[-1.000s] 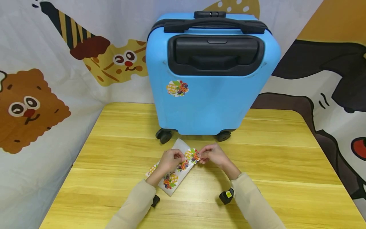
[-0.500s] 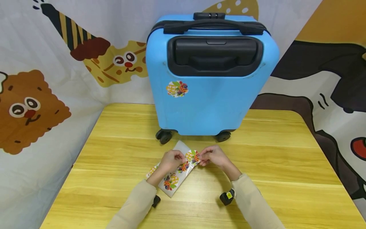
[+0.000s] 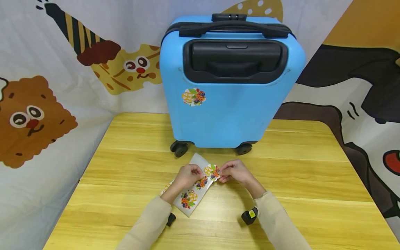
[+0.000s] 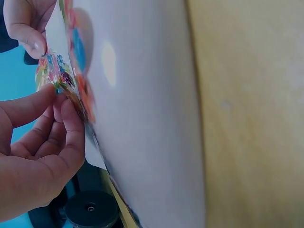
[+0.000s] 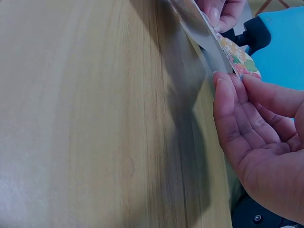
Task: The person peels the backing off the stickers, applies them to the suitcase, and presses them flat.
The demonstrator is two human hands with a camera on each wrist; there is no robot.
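A round fruit-print sticker (image 3: 211, 172) stretches between my two hands over the upper right edge of a whitish sticker sheet (image 3: 197, 159). My left hand (image 3: 188, 175) pinches its left edge between thumb and fingers; whether the sheet is caught there too, I cannot tell. Thumb and fingertips of my right hand (image 3: 234, 171) grip the opposite edge, as the right wrist view shows. More printed stickers (image 3: 189, 200) lie on the sheet, some partly covered by my left hand and wrist. From the left wrist view, the sheet (image 4: 147, 123) looks tilted up off the wood.
Behind my hands a light blue suitcase (image 3: 231, 114) stands upright on black wheels (image 3: 179, 149). A similar round sticker (image 3: 193, 97) is on its upper left face. The wooden table (image 3: 297, 184) extends around the sheet, with a cartoon-printed cloth (image 3: 125, 31) behind.
The sticker, sheet and both hands have shifted very slightly to the right and nearer to me. Both grips look the same, and the suitcase stays in place.
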